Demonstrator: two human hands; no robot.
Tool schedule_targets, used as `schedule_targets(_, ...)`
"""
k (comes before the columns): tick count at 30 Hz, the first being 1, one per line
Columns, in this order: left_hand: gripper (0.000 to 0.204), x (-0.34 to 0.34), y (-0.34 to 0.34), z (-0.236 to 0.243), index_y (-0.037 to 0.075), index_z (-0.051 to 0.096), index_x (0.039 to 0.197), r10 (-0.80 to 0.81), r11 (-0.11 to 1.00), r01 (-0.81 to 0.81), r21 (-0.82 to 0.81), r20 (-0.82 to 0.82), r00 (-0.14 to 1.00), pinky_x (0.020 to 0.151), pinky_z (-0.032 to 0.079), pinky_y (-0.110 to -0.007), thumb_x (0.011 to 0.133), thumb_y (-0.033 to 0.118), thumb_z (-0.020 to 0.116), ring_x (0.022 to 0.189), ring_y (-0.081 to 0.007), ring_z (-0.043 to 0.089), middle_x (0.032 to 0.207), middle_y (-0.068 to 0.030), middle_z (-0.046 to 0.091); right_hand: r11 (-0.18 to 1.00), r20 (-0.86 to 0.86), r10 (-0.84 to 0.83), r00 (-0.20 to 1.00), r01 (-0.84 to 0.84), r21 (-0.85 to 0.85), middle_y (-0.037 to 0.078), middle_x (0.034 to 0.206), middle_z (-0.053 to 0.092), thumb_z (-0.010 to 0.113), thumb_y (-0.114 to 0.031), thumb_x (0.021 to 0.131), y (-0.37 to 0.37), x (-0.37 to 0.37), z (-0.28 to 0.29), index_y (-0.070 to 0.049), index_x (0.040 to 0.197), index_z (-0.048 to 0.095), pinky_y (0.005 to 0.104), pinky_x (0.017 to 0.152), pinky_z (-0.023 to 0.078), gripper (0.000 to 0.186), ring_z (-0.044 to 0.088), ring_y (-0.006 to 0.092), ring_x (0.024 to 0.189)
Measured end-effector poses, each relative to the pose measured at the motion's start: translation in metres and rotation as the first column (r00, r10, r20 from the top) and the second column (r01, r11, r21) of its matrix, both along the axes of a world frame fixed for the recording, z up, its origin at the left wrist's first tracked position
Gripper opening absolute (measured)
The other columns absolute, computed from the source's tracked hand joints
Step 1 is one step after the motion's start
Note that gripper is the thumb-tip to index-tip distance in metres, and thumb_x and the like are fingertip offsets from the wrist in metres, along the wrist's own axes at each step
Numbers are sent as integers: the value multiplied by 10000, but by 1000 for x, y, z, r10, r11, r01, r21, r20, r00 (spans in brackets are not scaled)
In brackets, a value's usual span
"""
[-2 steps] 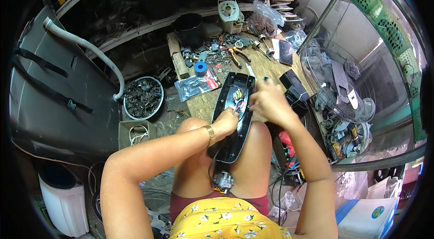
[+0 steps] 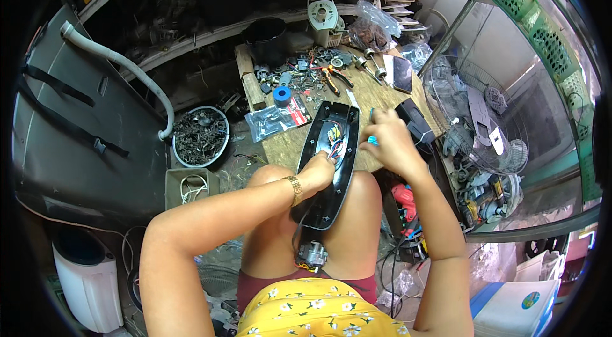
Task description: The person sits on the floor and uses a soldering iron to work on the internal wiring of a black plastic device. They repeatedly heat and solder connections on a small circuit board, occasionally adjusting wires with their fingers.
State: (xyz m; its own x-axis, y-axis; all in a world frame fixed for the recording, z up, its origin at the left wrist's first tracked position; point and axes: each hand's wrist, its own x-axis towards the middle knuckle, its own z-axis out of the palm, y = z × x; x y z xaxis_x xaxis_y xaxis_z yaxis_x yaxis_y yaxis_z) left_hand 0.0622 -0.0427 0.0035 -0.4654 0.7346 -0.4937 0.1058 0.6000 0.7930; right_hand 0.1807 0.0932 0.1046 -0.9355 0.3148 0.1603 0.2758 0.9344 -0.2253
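Observation:
A long black plastic housing [image 2: 322, 206] lies across my thighs, its hollow inside facing up and its far end at the wooden table. Inside it, my left hand [image 2: 317, 172] is closed on a bundle of coloured wires [image 2: 335, 138], pinching them between thumb and fingers. My right hand [image 2: 390, 139] is raised just right of the housing, apart from it. Its fingers curl around a small teal tool [image 2: 373, 140], mostly hidden, so its kind is unclear. A small metal motor [image 2: 313, 253] with wires rests in my lap, below the housing's near end.
On the wooden table [image 2: 290, 149] are orange-and-black pliers [image 2: 331, 80], blue tape [image 2: 282, 96], a plastic packet [image 2: 268, 121], many small parts and a phone [image 2: 400, 74]. A black box-like device [image 2: 414, 120] sits at its right edge. A basin of scraps [image 2: 201, 137] stands left; fan guards [image 2: 472, 95] right.
My right hand has moved a little to the right, away from the housing, and the teal tool in it shows more. My left hand stays on the wires.

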Motion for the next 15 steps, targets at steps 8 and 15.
schedule_targets(8, 228, 1, 1, 0, 16, 540, 1053, -33, 999, 33, 16, -14, 999, 674, 438, -331, 1025, 221, 442, 710, -164, 526, 790, -69, 571, 730, -156, -257, 954, 86, -678, 71, 759, 643, 657, -84, 880, 4, 31, -45, 17, 921, 659, 281, 608, 460, 110, 573, 118, 640)
schedule_targets(15, 278, 3, 0, 6, -10, 536, 1030, -72, 997, 72, 2, -89, 993, 724, 449, -373, 1027, 245, 424, 752, -218, 559, 803, -114, 586, 258, -321, -411, 853, -228, -939, 56, 836, 665, 609, -140, 950, -25, 11, -69, 10, 1076, 596, 258, 700, 481, 196, 623, 121, 742)
